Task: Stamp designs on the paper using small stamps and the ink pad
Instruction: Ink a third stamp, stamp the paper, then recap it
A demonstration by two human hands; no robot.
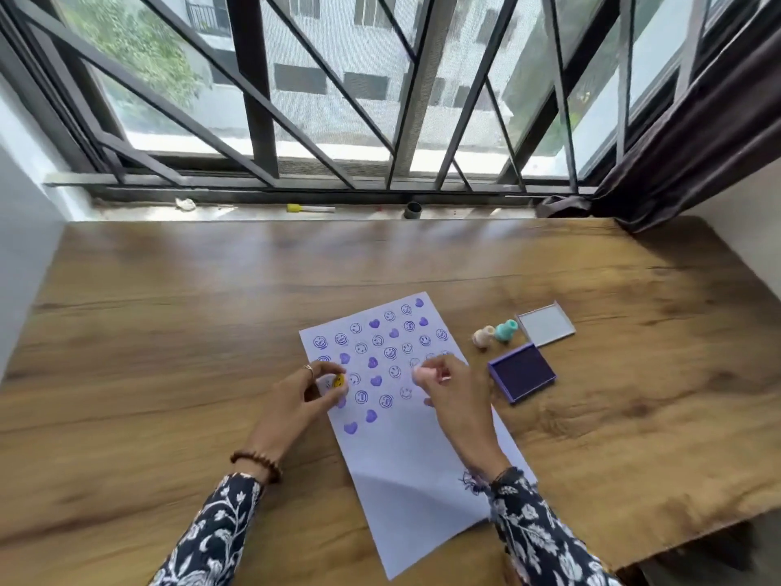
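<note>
A white paper lies on the wooden table, its upper half covered with purple smiley and heart prints. My left hand holds a small yellow stamp between thumb and fingers over the paper's left side. My right hand pinches a small pink stamp above the paper's right side. The open purple ink pad sits just right of the paper. Its clear lid lies behind it. A beige stamp and a teal stamp rest on their sides between paper and lid.
The wooden table stretches wide to the left and right. A barred window stands behind it. On the sill lie a yellow-capped marker and a dark round cap. A dark curtain hangs at the right.
</note>
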